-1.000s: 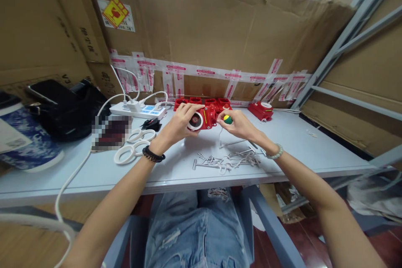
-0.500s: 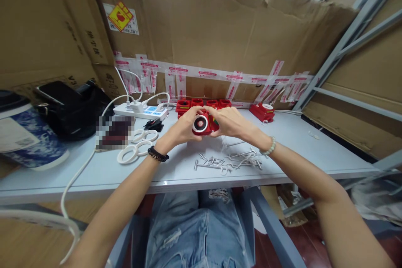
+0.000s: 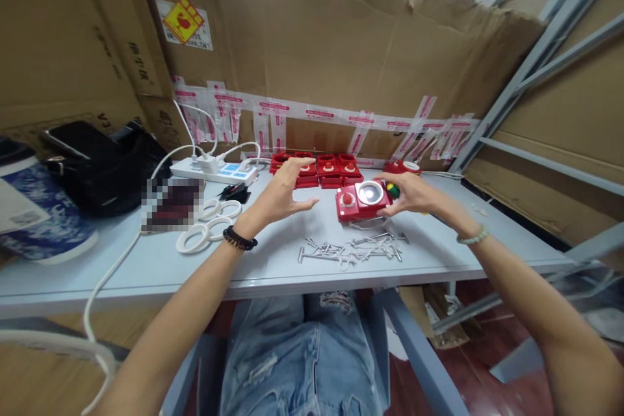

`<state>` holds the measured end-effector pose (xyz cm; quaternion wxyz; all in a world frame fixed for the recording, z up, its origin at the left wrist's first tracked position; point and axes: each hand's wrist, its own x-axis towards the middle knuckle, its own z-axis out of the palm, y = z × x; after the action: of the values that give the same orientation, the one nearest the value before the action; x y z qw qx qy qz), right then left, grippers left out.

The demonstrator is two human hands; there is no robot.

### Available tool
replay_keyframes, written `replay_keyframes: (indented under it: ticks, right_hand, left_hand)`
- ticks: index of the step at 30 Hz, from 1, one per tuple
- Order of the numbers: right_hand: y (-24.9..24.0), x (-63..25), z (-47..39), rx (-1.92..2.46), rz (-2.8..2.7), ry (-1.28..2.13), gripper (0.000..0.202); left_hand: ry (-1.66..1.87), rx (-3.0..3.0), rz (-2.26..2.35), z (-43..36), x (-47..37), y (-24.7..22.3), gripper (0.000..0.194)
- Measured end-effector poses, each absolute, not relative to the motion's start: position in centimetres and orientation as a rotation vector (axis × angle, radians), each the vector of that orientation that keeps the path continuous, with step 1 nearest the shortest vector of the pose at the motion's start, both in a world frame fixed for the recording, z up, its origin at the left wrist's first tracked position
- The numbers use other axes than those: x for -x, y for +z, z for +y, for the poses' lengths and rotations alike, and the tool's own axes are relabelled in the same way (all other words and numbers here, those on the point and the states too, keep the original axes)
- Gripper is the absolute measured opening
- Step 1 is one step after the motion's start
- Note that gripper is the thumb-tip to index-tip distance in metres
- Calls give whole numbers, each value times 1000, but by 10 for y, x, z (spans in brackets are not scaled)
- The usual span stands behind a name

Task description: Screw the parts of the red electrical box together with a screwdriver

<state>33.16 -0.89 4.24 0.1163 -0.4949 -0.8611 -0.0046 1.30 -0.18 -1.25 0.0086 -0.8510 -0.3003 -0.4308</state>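
My right hand (image 3: 408, 194) is closed around the right end of a red box (image 3: 361, 206). This box has a white ring (image 3: 370, 193) around a round window and a red button (image 3: 347, 199) at its left. A small green-and-yellow thing (image 3: 392, 190) shows inside the same hand; its kind I cannot make out. Apart from the box, my left hand (image 3: 287, 192) holds nothing, with thumb and fingers spread. Just in front of the box lie metal T-bars and small metal pieces (image 3: 341, 249). Behind the hands stand several similar red boxes (image 3: 330, 172).
Several white rings (image 3: 194, 238) lie left, near a small black object (image 3: 234, 193). A white power strip (image 3: 219, 171) with cables, a black bag (image 3: 112, 172) and a blue-white cup (image 3: 43, 208) are farther left. Another red box (image 3: 400, 168) sits at back right, before the cardboard wall (image 3: 312, 45).
My left hand has let go of the red box and moved left. The box has shifted right in my right hand, and its face now shows the ring and button.
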Motion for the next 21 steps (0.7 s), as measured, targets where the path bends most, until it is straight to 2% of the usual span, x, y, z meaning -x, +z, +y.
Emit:
replay_keyframes:
  ticks: [12,21]
  right_hand:
    - [15,-354,-4,1361,-2441,507,78]
    - [14,-374,12,1506,-2487,445,80]
  left_hand:
    - [-1156,2738,-1045,1,-9,-16,49]
    - [-1045,2812,-1152,4,-6,-20,50]
